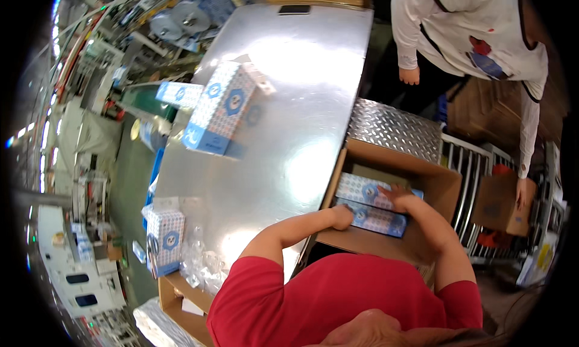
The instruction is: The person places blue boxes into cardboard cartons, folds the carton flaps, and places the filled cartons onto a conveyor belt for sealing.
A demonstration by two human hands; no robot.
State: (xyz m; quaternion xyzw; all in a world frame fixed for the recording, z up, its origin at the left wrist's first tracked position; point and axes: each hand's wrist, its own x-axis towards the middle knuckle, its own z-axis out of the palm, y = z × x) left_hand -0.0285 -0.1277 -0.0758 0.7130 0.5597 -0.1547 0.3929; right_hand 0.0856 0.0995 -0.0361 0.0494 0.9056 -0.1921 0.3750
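Observation:
Two long blue-and-white patterned cartons lie side by side in an open cardboard box (440, 187) to the right of the metal table. My left hand (342, 217) has its fingers curled at the left end of the nearer carton (379, 221). On the farther carton (359, 189), near its right end, my right hand (395, 195) rests with fingers spread. The undersides of both cartons are hidden.
On the metal table (283, 118) stands a tall patterned carton (220, 106), with a smaller one (180, 94) beside it. Another carton (165, 235) and clear plastic bags (205, 265) are at near left. A co-worker (476, 33) touches a brown cardboard box (499, 203) by the rollers (464, 166).

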